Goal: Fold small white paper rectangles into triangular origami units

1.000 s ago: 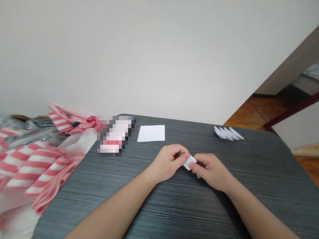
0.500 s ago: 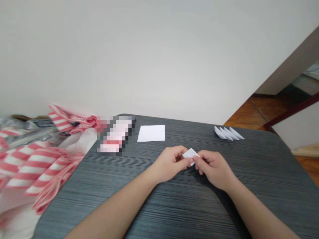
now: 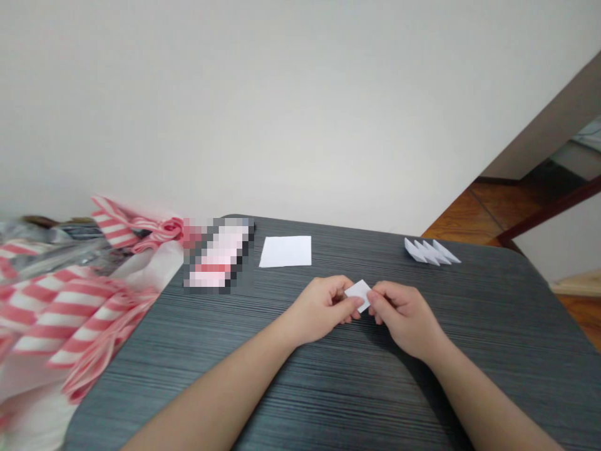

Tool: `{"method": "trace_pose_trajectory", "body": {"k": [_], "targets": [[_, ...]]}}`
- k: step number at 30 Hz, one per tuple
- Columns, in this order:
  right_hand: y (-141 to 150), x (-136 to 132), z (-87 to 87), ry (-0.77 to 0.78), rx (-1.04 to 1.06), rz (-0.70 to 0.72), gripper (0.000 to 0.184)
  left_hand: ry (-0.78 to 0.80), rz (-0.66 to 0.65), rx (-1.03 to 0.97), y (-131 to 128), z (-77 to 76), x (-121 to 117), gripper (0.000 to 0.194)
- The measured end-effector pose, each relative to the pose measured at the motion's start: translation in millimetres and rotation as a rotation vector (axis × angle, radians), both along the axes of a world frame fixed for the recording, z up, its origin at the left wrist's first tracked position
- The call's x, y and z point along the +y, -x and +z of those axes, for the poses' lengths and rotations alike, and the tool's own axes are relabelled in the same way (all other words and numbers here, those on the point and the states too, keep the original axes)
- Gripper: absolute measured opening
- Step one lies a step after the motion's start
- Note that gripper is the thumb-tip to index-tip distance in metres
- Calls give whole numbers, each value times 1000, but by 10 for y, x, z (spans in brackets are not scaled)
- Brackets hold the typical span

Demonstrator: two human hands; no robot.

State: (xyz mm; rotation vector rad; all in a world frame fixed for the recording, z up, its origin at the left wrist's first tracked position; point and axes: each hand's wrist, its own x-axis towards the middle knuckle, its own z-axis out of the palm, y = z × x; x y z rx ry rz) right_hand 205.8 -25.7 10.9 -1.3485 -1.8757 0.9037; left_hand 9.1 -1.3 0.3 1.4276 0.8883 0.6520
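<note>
Between my two hands, over the dark table, is a small white folded paper [image 3: 359,292] turned like a diamond. My left hand [image 3: 325,308] pinches its left side, the thumb lying along its lower edge. Thumb and finger of my right hand [image 3: 402,316] close on its right corner. The fingers behind the paper are partly hidden. Beyond my left hand a flat stack of white paper [image 3: 285,251] lies on the table. Farther right rest several pointed folded white paper pieces [image 3: 431,252], lined up in an overlapping row.
The dark wood-grain table [image 3: 300,401] has rounded corners and meets a pale wall [image 3: 300,113]. A blurred-out pink and dark rectangular object [image 3: 218,254] lies at its left edge. Red-and-white striped cloth [image 3: 70,313] is heaped left of the table. Wooden floor [image 3: 462,210] shows at right.
My right thumb has slid slightly right toward the paper's corner, uncovering more of its face. My left hand keeps its hold almost unmoved.
</note>
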Motion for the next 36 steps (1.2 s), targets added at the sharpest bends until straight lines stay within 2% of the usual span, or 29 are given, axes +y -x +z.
{"method": "trace_pose_trajectory", "body": {"k": [8, 19, 25, 31, 36], "targets": [[-16, 3, -38, -3, 42, -93, 33, -34, -49, 34, 14, 25, -6, 25], [-11, -7, -35, 23, 84, -26, 32, -92, -70, 79, 34, 26, -14, 27], [5, -11, -23, 73, 75, 23, 30, -29, -31, -26, 17, 48, -3, 28], [18, -4, -28, 95, 46, 54, 28, -31, 15, 30, 16, 133, -9, 32], [8, 2, -23, 109, 31, 55, 28, -26, 29, 35, 24, 114, -6, 34]]}}
